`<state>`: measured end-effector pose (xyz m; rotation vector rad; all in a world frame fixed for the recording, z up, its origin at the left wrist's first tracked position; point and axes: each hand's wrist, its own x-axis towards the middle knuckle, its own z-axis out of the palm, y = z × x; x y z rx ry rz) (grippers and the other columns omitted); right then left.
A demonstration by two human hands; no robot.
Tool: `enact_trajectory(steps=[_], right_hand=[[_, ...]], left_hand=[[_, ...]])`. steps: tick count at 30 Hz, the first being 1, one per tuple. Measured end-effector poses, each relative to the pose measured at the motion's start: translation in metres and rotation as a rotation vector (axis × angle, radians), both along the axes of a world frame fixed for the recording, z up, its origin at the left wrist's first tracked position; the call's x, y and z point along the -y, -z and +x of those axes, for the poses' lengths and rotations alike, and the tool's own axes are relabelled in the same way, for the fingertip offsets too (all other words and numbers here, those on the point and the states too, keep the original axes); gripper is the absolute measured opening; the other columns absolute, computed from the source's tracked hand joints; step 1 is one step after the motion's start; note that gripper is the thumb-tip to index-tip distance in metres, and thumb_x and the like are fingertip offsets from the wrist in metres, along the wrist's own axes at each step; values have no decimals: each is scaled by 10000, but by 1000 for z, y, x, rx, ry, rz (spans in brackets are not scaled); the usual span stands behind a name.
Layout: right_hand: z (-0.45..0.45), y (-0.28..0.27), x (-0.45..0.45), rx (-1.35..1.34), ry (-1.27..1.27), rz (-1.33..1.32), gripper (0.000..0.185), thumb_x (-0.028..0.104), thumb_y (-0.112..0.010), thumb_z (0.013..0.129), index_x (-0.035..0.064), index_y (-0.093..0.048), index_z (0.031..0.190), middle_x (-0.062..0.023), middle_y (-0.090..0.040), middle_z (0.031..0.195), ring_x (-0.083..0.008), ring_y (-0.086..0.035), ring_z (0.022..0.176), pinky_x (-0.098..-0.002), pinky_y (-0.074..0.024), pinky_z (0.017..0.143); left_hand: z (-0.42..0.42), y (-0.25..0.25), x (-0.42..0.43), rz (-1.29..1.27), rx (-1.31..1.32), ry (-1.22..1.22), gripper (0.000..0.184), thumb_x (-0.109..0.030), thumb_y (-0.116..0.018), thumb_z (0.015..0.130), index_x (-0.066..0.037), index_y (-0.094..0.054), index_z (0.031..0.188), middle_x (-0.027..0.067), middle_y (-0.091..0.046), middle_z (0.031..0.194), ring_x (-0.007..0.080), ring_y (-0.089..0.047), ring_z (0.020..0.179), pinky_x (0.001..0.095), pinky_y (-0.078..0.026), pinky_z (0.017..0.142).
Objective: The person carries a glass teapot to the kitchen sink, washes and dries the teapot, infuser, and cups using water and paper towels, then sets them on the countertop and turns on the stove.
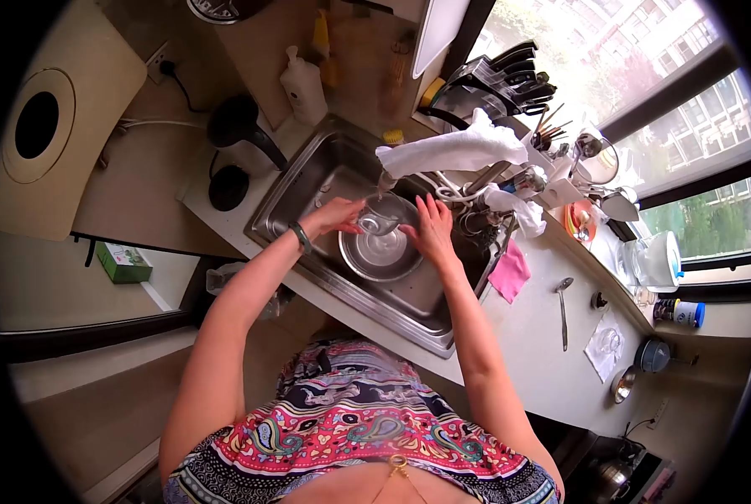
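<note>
In the head view, the left hand (340, 216) has a pinching grip on a clear dish (379, 223), which looks like glass, though it is hard to be sure. The dish is over the metal bowl (398, 270) in the sink (438, 304). The right hand (433, 232) has its fingers spread beside it. Wet, slick sides could make the dish slip, knock the bowl and chip.

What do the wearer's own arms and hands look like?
Left hand and right hand: ungloved, five-fingered. Forearms bare, no long sleeves. A dark greenish band circles the left wrist; none shows on the right. The patterned garment is red, navy and white with paisley. Rings: too small to tell.
</note>
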<state>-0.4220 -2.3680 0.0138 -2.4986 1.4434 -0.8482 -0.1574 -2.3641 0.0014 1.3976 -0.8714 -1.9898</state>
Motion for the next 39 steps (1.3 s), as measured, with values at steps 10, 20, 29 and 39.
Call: enact_trajectory(steps=[10,20,29,39], right_hand=[[88,14,-4,960,197,759,301,239,-475,994,-7,-619,897,-92,-685,734,-135,-657,651,-263,-512,626],[63,-40,-17,591,404,102,173,119,-608,888,46,-641,1041,-130,-664,939,-295,-631,904,-373,-493,792],[-149,-99,8,-38,511,-296,227,37,-673,753,93,-696,972,-47,-636,905,-260,-563,944,-378,-408,877],[4,-70,-26,726,345,254,150,130,-686,841,3,-623,891,-95,-632,983,-203,-603,914,-293,-464,778]], left_hand=[[1,46,41,-394,332,-55,646,-553,-593,872,-106,-405,1300,23,-584,858,78,-564,724,220,-445,594],[-56,14,20,-9,-577,-261,598,-570,-514,895,-137,-425,1297,101,-529,1176,256,-562,1098,466,-499,875],[-48,8,28,310,-650,-162,865,-677,-595,779,-125,-304,1378,226,-422,1261,380,-494,1150,536,-410,963],[-52,2,10,364,-558,-224,907,-701,-580,768,-130,-276,1404,266,-351,1329,391,-430,1218,536,-404,960]])
